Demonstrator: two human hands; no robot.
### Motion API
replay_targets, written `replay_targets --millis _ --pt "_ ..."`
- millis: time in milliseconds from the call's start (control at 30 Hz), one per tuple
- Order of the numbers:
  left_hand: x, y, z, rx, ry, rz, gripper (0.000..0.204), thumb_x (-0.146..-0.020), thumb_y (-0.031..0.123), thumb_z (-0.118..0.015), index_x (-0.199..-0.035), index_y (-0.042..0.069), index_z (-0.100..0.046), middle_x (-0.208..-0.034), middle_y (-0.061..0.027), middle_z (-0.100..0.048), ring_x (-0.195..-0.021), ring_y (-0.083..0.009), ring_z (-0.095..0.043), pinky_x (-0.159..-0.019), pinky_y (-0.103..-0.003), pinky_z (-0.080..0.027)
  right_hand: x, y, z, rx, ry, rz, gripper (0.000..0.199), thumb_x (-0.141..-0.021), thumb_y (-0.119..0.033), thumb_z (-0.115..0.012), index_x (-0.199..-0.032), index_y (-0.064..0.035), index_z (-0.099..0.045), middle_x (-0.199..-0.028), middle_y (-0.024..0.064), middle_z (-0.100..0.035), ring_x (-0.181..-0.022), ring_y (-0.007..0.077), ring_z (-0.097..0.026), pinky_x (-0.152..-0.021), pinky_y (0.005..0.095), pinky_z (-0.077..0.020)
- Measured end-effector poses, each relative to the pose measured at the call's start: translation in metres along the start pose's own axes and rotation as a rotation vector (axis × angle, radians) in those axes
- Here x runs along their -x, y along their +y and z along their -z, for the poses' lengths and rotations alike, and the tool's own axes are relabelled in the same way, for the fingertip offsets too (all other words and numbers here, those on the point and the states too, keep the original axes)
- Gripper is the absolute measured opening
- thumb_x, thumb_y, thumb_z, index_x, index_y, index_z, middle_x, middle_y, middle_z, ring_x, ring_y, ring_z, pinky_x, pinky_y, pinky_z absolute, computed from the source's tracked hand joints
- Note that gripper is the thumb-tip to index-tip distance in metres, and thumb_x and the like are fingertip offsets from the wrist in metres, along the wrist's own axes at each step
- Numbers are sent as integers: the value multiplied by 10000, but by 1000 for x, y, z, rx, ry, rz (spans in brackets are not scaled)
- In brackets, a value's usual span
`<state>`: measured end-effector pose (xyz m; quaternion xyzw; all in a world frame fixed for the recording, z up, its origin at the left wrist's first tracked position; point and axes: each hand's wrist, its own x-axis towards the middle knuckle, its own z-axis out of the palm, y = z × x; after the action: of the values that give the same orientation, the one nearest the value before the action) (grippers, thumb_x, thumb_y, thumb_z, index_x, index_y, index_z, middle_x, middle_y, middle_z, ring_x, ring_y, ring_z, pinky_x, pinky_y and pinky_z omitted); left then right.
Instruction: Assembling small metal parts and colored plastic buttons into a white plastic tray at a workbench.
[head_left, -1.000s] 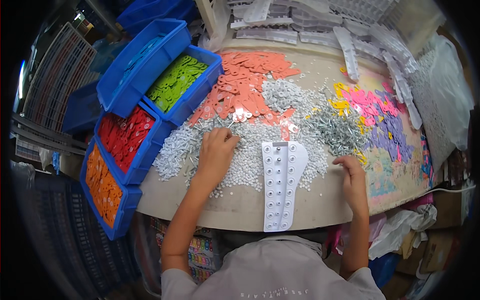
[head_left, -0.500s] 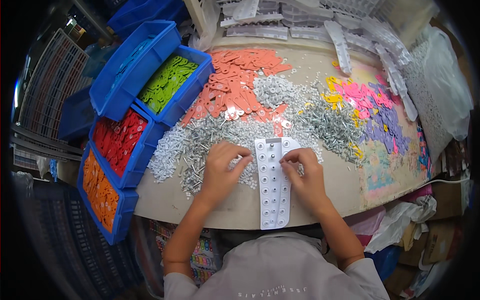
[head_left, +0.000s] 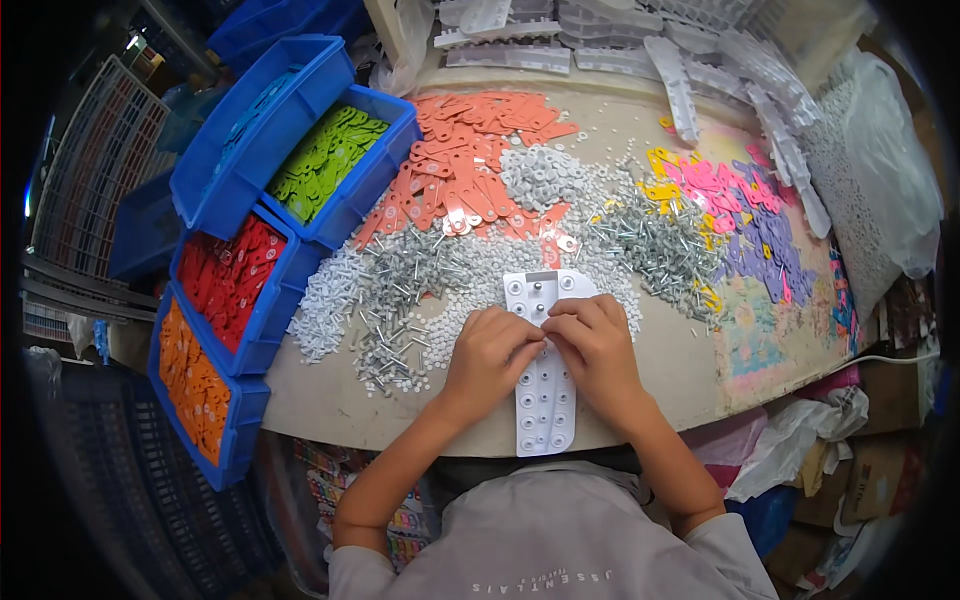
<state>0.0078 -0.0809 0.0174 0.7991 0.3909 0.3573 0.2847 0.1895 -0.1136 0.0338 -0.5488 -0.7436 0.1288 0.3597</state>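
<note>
At the lower centre of the frame, the left hand [head_left: 492, 360] and right hand [head_left: 600, 352] meet, fingers drawn together, over the white studded tray [head_left: 545, 410] on the table [head_left: 672, 372], whether gripping anything I cannot tell.

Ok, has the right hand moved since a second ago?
Yes, to the left. Judged against the white studded board, the right hand was apart from it, off its right side; now its fingertips are over the board.
</note>
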Motion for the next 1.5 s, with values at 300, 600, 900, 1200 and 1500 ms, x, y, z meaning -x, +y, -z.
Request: replay_targets --millis 300,600,900,1200,1500 --pt "1 8 -8 -187 -45 -179 138 -761 99 -783 -861 73 -692 -867 -39 -652 -863 -234 -603 -774 -363 -424 12 11 10 -59 -100 -30 304 -763 65 -656 -1039 -47 -716 -1080 81 -659 -1023 294 -578 -893 393 -473" --pt "22 22 5 -207 3 -81 187 -788 122 -770 -962 61 -738 -983 -42 -643 -943 -249 -576 -864 -390 -396 -20 73 62 214 309 -185 191 -866 -4 -658 -1054 -29 -680 -983 157 -667 -930 336 -613 -838 416 -475" --pt "63 -10 0 -119 264 146 55 -887 -12 -654 -919 -8 -700 -699 -115 -595 -630 -267 -555 -585 -376 -422 -36 250 167 643 263 -476 113 -836 -82 -661 -924 -24 -700 -830 169 -701 -790 342 -674 -712 425 -519" --pt "56 -7 0 -222 177 73 48 -852 -20 -683 -893 -2 -698 -684 -109 -580 -602 -281 -529 -580 -396 -398 -18 241 172 596 237 -626 140 -820 -151 -708 -843 -25 -652 -768 139 -682 -732 316 -665 -669 423 -497" --pt "44 -11 8 -127 287 175 21 -852 -13 -695 -872 -10 -699 -732 -123 -623 -661 -278 -587 -662 -371 -466 19 239 150 499 167 -443 100 -845 -71 -651 -866 10 -595 -851 212 -619 -835 391 -585 -756 482 -454"
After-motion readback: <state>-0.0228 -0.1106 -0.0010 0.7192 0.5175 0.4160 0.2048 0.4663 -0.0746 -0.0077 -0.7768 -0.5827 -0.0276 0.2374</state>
